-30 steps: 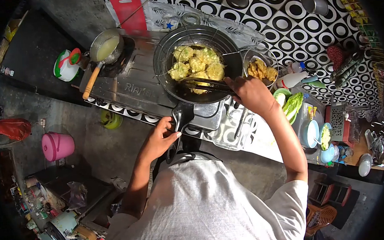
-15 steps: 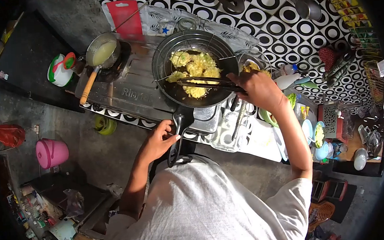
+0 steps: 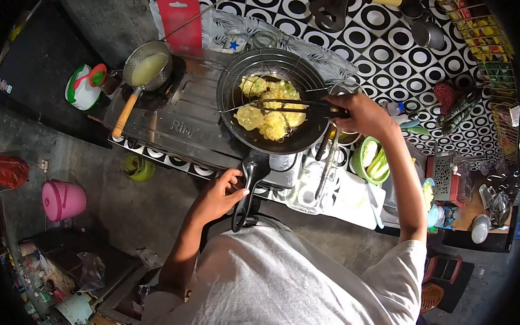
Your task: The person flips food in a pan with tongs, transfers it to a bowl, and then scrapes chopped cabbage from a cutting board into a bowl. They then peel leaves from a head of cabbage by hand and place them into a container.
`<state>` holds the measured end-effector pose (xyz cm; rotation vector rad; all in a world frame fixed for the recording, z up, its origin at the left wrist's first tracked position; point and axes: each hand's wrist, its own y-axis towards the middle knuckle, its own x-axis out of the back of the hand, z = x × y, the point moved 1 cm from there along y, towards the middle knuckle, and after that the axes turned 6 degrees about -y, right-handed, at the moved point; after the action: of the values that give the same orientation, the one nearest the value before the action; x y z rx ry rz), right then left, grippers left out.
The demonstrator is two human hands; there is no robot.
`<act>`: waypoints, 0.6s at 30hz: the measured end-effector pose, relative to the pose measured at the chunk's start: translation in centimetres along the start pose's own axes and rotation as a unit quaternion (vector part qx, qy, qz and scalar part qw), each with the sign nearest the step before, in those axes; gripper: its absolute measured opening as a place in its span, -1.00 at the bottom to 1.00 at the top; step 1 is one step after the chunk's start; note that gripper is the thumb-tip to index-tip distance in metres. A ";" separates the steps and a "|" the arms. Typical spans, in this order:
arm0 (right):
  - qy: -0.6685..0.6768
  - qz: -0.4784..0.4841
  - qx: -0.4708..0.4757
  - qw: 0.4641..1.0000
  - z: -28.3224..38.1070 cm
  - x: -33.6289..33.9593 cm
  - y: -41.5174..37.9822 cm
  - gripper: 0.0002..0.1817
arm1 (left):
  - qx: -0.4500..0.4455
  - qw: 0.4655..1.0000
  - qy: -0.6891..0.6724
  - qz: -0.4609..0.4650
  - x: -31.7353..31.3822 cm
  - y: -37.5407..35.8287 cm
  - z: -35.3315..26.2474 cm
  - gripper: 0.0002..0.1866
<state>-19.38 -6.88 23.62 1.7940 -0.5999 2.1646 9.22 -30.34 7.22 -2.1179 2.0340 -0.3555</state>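
Yellow lumpy fritters (image 3: 283, 93) clustered in a round black wok (image 3: 303, 139), towards its middle, with dark oil showing around them. Wok sits on the right-hand part of a silver metal stove (image 3: 195, 110); a wire rack (image 3: 293, 58) curves along its far side.

Right hand (image 3: 366, 118) closed around black long-armed tongs (image 3: 307, 106). Tong arms slightly parted, reaching leftward over the fritters; cannot tell whether the tips pinch one. Left hand (image 3: 219, 197) at the wok's near side, fingers loosely curled, thumb up against a long black handle (image 3: 255, 167) with a looped end. Cannot tell whether that hand bears any weight.

Left of the wok: dented metal saucepan (image 3: 148, 65) with a wooden handle, pale liquid inside. Red flat board (image 3: 181, 25) behind the stove. Right of the wok, partly below the right forearm: green bowl (image 3: 360, 170) holding leafy pale-green vegetables (image 3: 379, 165).
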 end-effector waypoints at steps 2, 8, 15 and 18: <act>0.004 0.048 -0.034 0.998 -0.9 -0.5 1.3 -0.39 | -0.001 1.000 -0.012 0.001 0.0 0.0 0.1 -0.56; -0.023 -0.018 0.049 0.998 -2.7 -2.7 3.5 -0.38 | -0.027 0.999 0.007 -0.034 -0.2 0.0 0.3 -0.60; -0.022 -0.003 0.033 0.999 -3.0 -3.7 4.6 -0.33 | -0.013 1.000 -0.020 -0.017 -0.5 0.6 -0.2 -0.71; -0.041 -0.015 0.038 0.998 -3.4 -4.0 4.1 -0.32 | -0.013 0.999 -0.019 -0.022 -0.5 0.7 0.1 -0.72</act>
<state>-23.37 -8.70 18.62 1.9272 -0.5129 2.1298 8.56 -29.86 6.89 -2.1718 1.9847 -0.2939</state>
